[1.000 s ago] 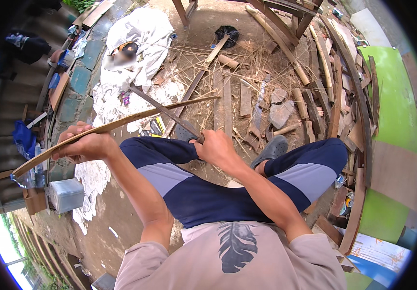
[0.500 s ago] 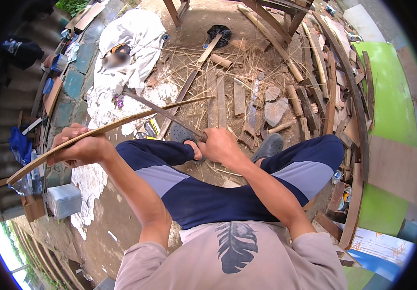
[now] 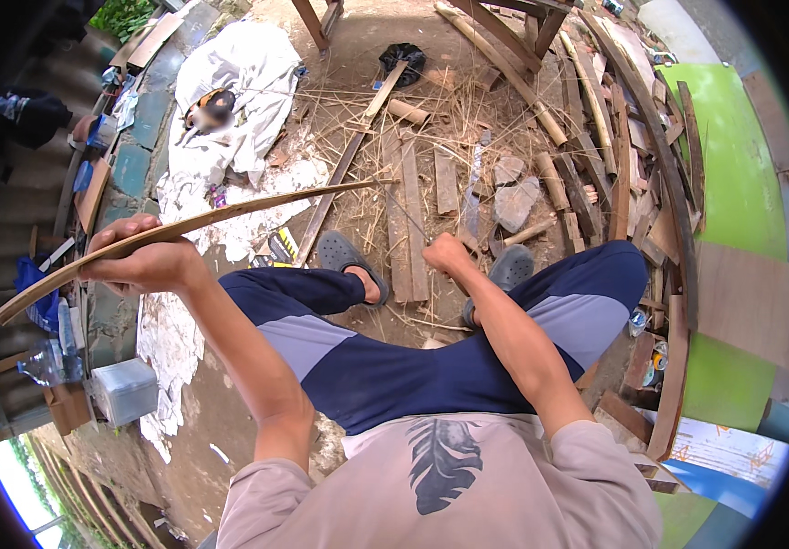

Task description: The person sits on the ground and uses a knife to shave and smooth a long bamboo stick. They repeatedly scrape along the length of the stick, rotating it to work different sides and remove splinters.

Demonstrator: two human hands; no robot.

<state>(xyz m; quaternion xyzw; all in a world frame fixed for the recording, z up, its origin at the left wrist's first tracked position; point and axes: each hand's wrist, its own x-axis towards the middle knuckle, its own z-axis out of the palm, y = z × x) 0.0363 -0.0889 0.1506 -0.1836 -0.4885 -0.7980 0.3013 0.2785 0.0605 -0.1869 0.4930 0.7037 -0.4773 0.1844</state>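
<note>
My left hand (image 3: 155, 263) is closed round a long, slightly bowed wooden strip (image 3: 257, 203), probably split bamboo. The strip slants from the lower left up to a thin tip above the ground between my feet. My right hand (image 3: 449, 254) is closed in front of my right shoe, gripping a long, thin-bladed knife (image 3: 410, 218). Its blade points up and left toward the tip of the strip; much of it is hard to make out against the litter, and my fist hides the handle. Whether blade and strip touch, I cannot tell.
Two flat boards (image 3: 402, 220) lie between my feet amid scattered shavings. Scrap wood, poles and a grey stone (image 3: 515, 203) are at the right, beside a green panel (image 3: 742, 156). A white cloth (image 3: 248, 73) spreads at the far left, near a clear plastic box (image 3: 124, 392).
My right hand has moved right and slightly forward, drawing the knife away from its earlier place across the strip. My left hand and the strip have shifted slightly left.
</note>
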